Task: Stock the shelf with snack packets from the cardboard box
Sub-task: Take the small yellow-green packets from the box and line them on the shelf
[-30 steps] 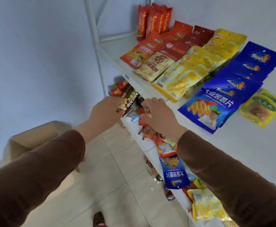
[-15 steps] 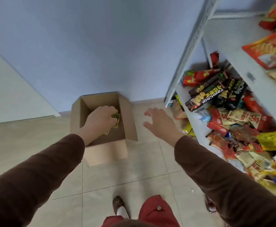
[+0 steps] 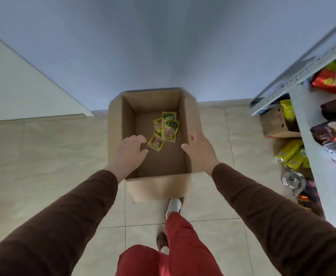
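Cardboard box (image 3: 159, 188) on tiled floor (image 3: 43, 148), flaps open. Snack packets (image 3: 166, 130), apparently four, yellow-green, on box bottom. Left hand (image 3: 128, 154) and right hand (image 3: 200, 150) above box, fingers relaxed, holding nothing. Shelf (image 3: 310, 124) at right.

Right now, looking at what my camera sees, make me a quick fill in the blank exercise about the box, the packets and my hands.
1. The yellow snack packets lie on the bottom of the open ____ box.
2. Neither the left hand nor the right hand holds a ____.
3. The shelf full of snacks stands to the person's ____.
4. The sleeves on both arms are ____.

Missing words: cardboard; packet; right; brown
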{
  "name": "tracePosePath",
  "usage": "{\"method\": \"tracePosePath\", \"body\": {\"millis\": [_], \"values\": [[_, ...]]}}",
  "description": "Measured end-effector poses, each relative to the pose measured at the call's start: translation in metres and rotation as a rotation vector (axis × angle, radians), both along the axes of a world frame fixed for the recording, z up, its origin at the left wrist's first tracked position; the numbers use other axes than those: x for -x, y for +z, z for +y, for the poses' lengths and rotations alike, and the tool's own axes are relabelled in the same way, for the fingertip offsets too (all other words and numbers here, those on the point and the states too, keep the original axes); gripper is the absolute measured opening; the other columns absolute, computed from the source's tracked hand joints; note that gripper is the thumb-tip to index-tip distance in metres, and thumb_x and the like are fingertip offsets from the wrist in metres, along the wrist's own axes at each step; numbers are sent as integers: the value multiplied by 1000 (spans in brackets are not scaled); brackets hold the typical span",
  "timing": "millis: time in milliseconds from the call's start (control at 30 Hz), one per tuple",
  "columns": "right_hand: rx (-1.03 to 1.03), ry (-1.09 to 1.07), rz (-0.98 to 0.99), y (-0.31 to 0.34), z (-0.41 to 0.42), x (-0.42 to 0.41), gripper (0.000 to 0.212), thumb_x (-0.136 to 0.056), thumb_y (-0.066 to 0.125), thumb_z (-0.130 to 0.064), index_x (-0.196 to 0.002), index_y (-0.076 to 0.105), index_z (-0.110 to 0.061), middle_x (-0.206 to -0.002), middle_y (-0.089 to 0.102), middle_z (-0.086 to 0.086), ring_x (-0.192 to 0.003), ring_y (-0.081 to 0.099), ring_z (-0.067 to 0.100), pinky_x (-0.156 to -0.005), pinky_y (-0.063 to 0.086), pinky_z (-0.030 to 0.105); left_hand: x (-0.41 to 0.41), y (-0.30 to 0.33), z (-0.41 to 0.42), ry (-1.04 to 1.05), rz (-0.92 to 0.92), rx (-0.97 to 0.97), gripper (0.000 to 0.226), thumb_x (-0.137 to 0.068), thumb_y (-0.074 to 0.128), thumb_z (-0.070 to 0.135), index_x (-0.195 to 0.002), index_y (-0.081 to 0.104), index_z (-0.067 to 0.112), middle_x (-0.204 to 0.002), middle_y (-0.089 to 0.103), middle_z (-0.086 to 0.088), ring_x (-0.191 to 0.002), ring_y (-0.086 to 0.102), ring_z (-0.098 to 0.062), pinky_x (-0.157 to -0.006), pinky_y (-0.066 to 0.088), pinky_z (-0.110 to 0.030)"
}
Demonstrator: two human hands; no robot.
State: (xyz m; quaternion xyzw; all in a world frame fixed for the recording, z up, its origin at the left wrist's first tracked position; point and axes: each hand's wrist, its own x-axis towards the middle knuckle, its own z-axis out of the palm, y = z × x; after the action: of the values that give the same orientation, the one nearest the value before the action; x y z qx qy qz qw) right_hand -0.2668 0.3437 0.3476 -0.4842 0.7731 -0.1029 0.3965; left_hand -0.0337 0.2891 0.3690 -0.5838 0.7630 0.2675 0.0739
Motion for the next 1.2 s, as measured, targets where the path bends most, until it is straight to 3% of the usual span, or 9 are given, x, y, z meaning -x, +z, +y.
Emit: {"method": "tracePosePath", "body": {"millis": [200, 400, 667, 833, 933, 1033, 1100, 1200], "values": [[-135, -177, -131, -151, -83, -24, 56, -102, 56, -32, -151, 35, -16, -149, 45, 7, -134, 49, 29, -110, 42, 40, -9, -139, -70, 56, -1, -81, 35, -96, 61, 26, -130, 57, 19, -120, 61, -2, -114, 56, -24, -95, 48, -38], [-226, -255, -37, -331, -147, -40, 56, -99, 60, -34, -144, 43, -6, -141, 48, 15, -126, 53, 33, -104, 46, 41, -15, -289, -123, 38, 22, -92, 36, -97, 60, 26, -132, 56, 21, -122, 62, 2, -113, 58, -19, -90, 50, -35], [-263, -520, 11, -524, -199, -49, 81, -94, 68, -38, -154, 28, -2, -152, 39, 20, -140, 40, 36, -111, 35, 41, -25, -447, -168, 53, 120, -141, 41, -95, 64, 27, -135, 54, 21, -124, 62, 0, -112, 59, -18, -91, 53, -35], [-243, -649, 64, -583, -217, -50, 95, -81, 82, -38, -151, 26, -7, -153, 36, 18, -141, 36, 38, -113, 35, 46, -13, -507, -205, 177, 241, -186, 35, -95, 65, 26, -128, 57, 18, -119, 62, 3, -110, 59, -17, -90, 50, -31], [-228, -797, -17, -599, -214, -49, 93, -75, 88, -35, -144, 32, -9, -143, 50, 17, -132, 50, 38, -106, 46, 48, 5, -532, -228, 222, 257, -182, 29, -96, 64, 24, -124, 59, 16, -110, 61, 2, -102, 59, -18, -84, 48, -30], [-197, -929, -177, -606, -195, -48, 70, -74, 89, -27, -130, 52, -11, -127, 64, 14, -117, 64, 34, -97, 54, 47, 29, -554, -251, 216, 230, -166, 30, -94, 63, 20, -123, 60, 13, -106, 64, -3, -96, 61, -22, -73, 40, -26], [-190, -978, -301, -606, -169, -54, 39, -77, 85, -21, -111, 68, -15, -111, 72, 10, -105, 70, 30, -92, 58, 47, 51, -568, -262, 221, 196, -184, 35, -93, 65, 21, -126, 60, 10, -113, 68, -10, -101, 64, -28, -74, 43, -28], [-170, -1119, -341, -609, -129, -69, 30, -78, 85, -18, -104, 71, -17, -106, 74, 8, -97, 71, 28, -89, 58, 43, 89, -583, -270, 279, 163, -230, 53, -88, 72, 31, -131, 56, 5, -126, 65, -14, -113, 62, -33, -81, 46, -31]]}}
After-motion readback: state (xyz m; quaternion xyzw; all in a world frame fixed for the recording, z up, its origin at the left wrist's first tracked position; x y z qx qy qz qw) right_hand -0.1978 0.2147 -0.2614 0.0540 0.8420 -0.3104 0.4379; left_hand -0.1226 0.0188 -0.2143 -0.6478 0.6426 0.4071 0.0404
